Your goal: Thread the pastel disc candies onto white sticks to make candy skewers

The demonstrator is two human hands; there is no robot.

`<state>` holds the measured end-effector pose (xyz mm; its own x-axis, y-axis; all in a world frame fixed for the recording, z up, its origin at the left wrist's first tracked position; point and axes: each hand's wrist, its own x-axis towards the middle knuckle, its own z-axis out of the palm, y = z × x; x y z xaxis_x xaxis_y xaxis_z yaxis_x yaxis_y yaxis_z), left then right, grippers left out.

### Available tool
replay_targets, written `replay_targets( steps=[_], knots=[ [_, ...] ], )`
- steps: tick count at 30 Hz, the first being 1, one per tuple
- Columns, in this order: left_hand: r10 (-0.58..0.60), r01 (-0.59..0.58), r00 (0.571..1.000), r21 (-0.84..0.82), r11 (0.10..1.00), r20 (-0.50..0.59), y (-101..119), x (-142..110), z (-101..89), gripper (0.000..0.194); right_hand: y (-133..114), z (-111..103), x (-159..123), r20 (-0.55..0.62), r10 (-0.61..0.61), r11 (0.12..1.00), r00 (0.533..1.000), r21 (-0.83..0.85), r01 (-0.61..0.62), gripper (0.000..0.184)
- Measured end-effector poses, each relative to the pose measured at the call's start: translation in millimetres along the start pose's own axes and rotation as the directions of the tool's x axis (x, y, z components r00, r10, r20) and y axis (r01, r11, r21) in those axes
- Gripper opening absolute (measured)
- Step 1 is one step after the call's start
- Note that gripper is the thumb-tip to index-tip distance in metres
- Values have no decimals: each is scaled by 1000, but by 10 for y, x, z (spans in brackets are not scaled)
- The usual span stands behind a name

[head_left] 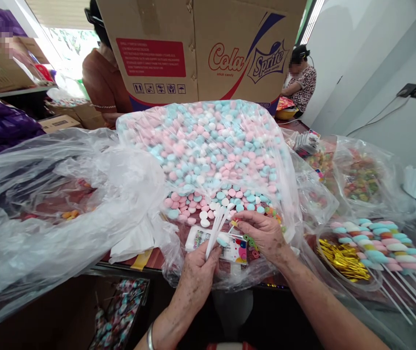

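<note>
My left hand (198, 270) is closed around a bundle of white sticks (215, 228) that fan upward. By its thumb is a pale blue and white marshmallow candy (224, 239), with a thin white stick running from it toward the right hand. At the fingertips of my right hand (266, 236) is a small yellow candy (234, 223), pinched; its exact shape is hard to make out. Under the hands lie printed cards (237, 250). Green and orange gummy rings (253, 245) sit beside the right hand. Beyond both hands, pink, blue and white candies (226, 160) spill from a large clear bag.
A big cardboard carton (200, 48) stands behind the candy bag. To the right are a tub of gold twist ties (342, 260) and finished candy skewers (386, 243). Clear plastic (127, 180) covers the left side. Below is a box of wrapped candies (120, 311). Two people work behind.
</note>
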<state>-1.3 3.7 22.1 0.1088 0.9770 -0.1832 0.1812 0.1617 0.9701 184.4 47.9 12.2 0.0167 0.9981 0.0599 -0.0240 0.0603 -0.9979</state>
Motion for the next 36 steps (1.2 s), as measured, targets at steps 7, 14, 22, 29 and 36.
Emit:
replay_targets(
  steps=[7, 14, 22, 29, 36],
  knots=[
    [7, -7, 1000, 1, 1000, -11, -125, 16, -5, 32, -43, 20, -22, -88, 16, 1000, 996, 7, -16, 24],
    [-52, 47, 997, -90, 995, -52, -101, -11, -9, 34, -205, -333, 213, -175, -6, 980, 985, -199, -29, 18],
    [-40, 38, 999, -93, 995, -18, -137, 11, -11, 33, -294, -576, 328, 208, -138, 588, 968, -769, 250, 23],
    [-30, 22, 998, -132, 991, -59, -11, -75, 9, 33, -302, -610, 269, 295, -11, 252, 955, -924, 288, 19],
    [-41, 33, 997, -119, 992, -70, 3, -84, 25, 32, -1329, 276, 378, 370, -471, 748, 801, -314, 585, 27]
  ],
)
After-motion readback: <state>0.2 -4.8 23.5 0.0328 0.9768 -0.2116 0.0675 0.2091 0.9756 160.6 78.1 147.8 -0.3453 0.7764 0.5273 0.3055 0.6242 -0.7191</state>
